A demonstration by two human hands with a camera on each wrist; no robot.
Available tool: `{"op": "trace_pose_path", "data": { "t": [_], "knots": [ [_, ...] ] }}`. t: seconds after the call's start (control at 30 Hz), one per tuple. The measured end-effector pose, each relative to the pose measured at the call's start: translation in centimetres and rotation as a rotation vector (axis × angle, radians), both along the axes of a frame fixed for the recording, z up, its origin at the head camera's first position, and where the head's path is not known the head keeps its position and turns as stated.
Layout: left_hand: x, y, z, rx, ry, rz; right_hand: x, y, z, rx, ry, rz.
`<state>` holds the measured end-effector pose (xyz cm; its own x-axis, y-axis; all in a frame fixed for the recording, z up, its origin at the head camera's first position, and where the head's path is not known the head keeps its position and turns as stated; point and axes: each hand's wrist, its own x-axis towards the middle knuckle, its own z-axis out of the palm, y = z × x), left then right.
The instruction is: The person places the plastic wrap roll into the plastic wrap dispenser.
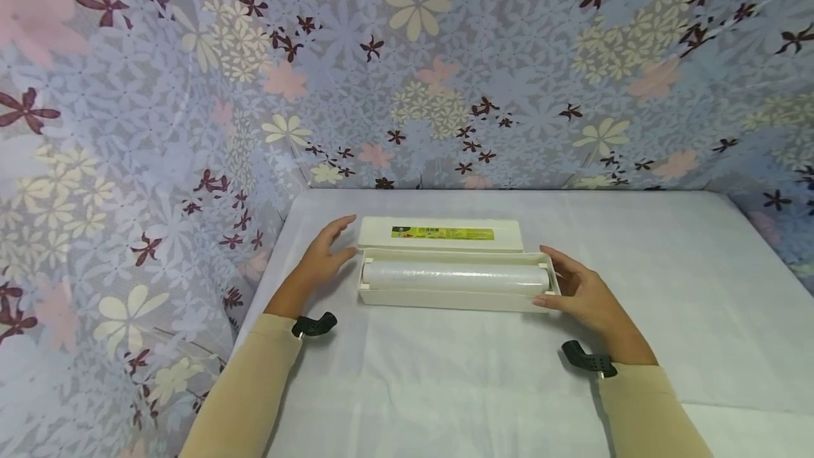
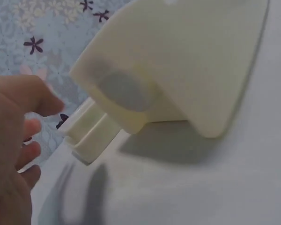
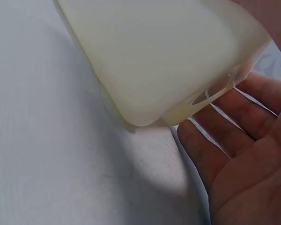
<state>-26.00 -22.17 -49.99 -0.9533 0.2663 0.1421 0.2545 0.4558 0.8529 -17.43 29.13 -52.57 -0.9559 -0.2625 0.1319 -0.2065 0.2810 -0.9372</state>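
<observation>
A long white plastic box (image 1: 445, 300) lies open side up on the table, with a roll of cling film (image 1: 454, 276) inside it. My right hand (image 1: 581, 295) grips the box's right end, thumb at the front wall and fingers round the back corner. In the right wrist view the fingers (image 3: 246, 110) lie along the end of the box (image 3: 154, 61). My left hand (image 1: 321, 260) is held just off the left end, fingers spread and holding nothing. Directly behind the box sits its white lid (image 1: 375, 233), bearing a green and yellow label (image 1: 443, 233).
A white cloth covers the table (image 1: 445, 387). Flower-patterned fabric (image 1: 356, 90) hangs along the table's back and left sides. Each forearm carries a black wrist mount (image 1: 314, 324).
</observation>
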Motion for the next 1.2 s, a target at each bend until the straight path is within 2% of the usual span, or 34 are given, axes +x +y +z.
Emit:
{"op": "trace_pose_path", "data": {
  "t": [0.13,0.27,0.37,0.47,0.6,0.83,0.93,1.2],
  "knots": [
    [-1.9,0.3,-0.1,-0.135,-0.076,-0.038,0.0,-0.1,0.1,-0.016,-0.020,-0.003],
    [-4.0,0.7,-0.9,-0.227,-0.043,-0.126,0.0,-0.1,0.2,-0.011,-0.026,-0.011],
    [-5.3,1.0,-1.6,-0.249,-0.014,-0.170,0.0,-0.1,0.1,-0.008,-0.025,-0.013],
    [-5.9,1.3,-2.0,-0.251,-0.034,-0.180,0.0,0.0,0.0,-0.009,-0.024,-0.014],
    [-6.1,1.7,-2.0,-0.262,-0.057,-0.180,0.1,-0.1,0.1,-0.007,-0.029,-0.016],
    [-6.1,2.5,-1.7,-0.301,-0.043,-0.198,0.3,-0.1,0.4,0.013,-0.054,-0.037],
    [-5.9,2.5,-1.7,-0.308,-0.042,-0.173,0.2,-0.1,0.4,0.012,-0.049,-0.031],
    [-5.1,1.7,-1.6,-0.229,-0.046,-0.078,0.1,-0.2,0.3,0.014,-0.053,-0.026]
  ]
}}
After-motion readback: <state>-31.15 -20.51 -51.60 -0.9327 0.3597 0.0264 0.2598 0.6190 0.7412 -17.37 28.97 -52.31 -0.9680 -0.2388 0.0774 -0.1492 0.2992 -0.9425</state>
